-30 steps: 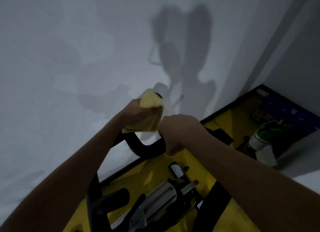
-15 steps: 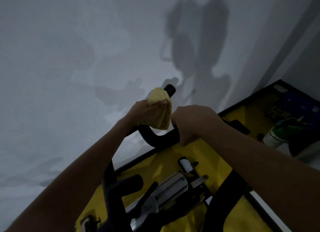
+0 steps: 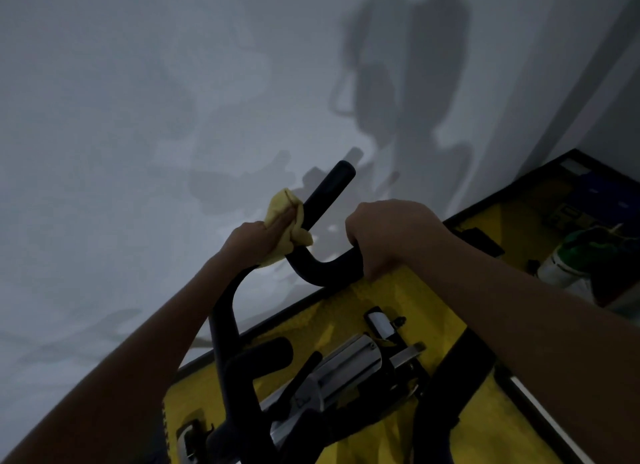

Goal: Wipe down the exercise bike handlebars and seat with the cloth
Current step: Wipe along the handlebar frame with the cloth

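The black handlebar of the exercise bike curves up in the middle of the view, its upright end bare. My left hand grips a yellow cloth wrapped against the lower part of that upright end. My right hand grips the handlebar's curved section just right of the cloth. The bike's silver stem and black frame sit below. The seat is out of view.
A yellow mat with a black border lies under the bike. A white wall stands close behind the handlebar. At the right lie a white-and-green container and a dark blue box.
My left hand has slid the cloth down the upright end of the handlebar, baring its black tip. My right hand keeps its hold. The camera has tilted.
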### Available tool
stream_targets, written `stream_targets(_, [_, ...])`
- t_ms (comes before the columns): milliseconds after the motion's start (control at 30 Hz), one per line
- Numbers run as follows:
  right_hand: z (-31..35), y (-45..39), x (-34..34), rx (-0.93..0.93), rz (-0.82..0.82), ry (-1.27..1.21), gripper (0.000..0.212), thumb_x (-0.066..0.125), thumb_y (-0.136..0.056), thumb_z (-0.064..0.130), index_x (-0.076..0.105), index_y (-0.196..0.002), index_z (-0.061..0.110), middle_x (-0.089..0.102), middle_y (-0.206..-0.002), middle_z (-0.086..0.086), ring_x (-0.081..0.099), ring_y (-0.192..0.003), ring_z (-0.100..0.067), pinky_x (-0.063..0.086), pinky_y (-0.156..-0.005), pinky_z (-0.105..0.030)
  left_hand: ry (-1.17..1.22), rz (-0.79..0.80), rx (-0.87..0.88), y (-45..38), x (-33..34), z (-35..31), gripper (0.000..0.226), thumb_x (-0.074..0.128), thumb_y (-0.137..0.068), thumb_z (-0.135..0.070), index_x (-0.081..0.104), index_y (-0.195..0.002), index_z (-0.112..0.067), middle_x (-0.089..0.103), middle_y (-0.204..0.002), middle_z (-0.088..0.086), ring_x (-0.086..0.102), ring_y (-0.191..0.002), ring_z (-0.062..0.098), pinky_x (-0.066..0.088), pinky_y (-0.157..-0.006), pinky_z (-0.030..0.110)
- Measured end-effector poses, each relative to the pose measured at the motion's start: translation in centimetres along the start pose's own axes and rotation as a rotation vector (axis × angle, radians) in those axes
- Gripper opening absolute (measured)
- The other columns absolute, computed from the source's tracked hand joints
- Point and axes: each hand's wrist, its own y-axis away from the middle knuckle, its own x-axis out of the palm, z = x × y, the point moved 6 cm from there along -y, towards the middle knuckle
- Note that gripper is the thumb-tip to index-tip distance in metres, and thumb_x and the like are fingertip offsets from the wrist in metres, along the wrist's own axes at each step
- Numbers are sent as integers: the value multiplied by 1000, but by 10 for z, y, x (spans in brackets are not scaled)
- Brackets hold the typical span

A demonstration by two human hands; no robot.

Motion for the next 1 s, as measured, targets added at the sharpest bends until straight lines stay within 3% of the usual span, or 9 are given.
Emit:
stream_targets(100, [0,0,0,-1,0,-5,25,82,-63,27,61,-77,22,61,-81,2,64,-64,-16,56,-61,-31,-153,-59,85,9,-4,12,59,31,-108,-44,3,-160,-40,64,-114,19,63,-103,36,44,-79,35])
stream_targets(200, [0,-2,1,-5,18,-9,27,82,-63,28,61,-78,22,61,-82,2,64,-65,-16,58,-63,-33,-88,-67,-36,23,-2,36,43,34,-107,-50,41,-148,-40,66,-107,19,64,-97,36,49,-84,39])
stream_targets(233, [0,-2,1,-4,25,-11,27,82,-63,29,61,-80,22,61,-83,2,65,-66,-17,59,-65,-34,-45,-14,-78,29,1,45,42,34,-103,-60,60,-123,-32,67,-101,17,64,-93,35,49,-84,39])
stream_targets(300, [-1,-3,2,-3,32,-16,31,82,-63,30,64,-87,23,62,-88,2,65,-69,-17,59,-66,-34,209,26,-199,40,4,67,72,35,-87,-83,64,-86,-17,68,-89,12,65,-84,29,50,-80,38])
stream_targets(367, [-1,-3,3,-2,39,-20,35,82,-62,30,64,-92,23,62,-90,3,65,-70,-16,59,-67,-34,322,71,-260,52,8,86,88,37,-72,-96,67,-89,-15,69,-91,9,67,-85,26,53,-84,39])
stream_targets(567, [-1,-1,1,7,41,-10,28,80,-64,27,63,-86,22,61,-85,3,64,-67,-16,60,-66,-35,241,26,-286,46,9,78,77,33,-94,-75,67,-110,-8,68,-110,17,64,-94,31,49,-88,40])
stream_targets(733, [-1,-2,2,14,51,1,29,80,-63,27,64,-86,22,61,-84,3,65,-67,-16,60,-65,-35,33,-127,-52,6,-3,20,50,31,-108,-38,27,-157,-29,63,-116,20,63,-103,39,49,-87,43])
stream_targets(867, [0,-2,2,3,62,15,23,79,-64,25,59,-74,21,61,-79,1,65,-64,-16,61,-64,-34,404,63,-143,-16,5,1,73,40,-87,-79,69,-120,-21,71,-113,12,66,-100,32,50,-95,47])
stream_targets(1000, [1,-3,1,3,56,32,23,80,-64,29,63,-77,22,63,-81,1,65,-65,-17,60,-64,-35,747,238,-80,-43,24,-18,100,49,-61,-99,75,-103,-11,74,-99,21,70,-87,39,51,-92,54])
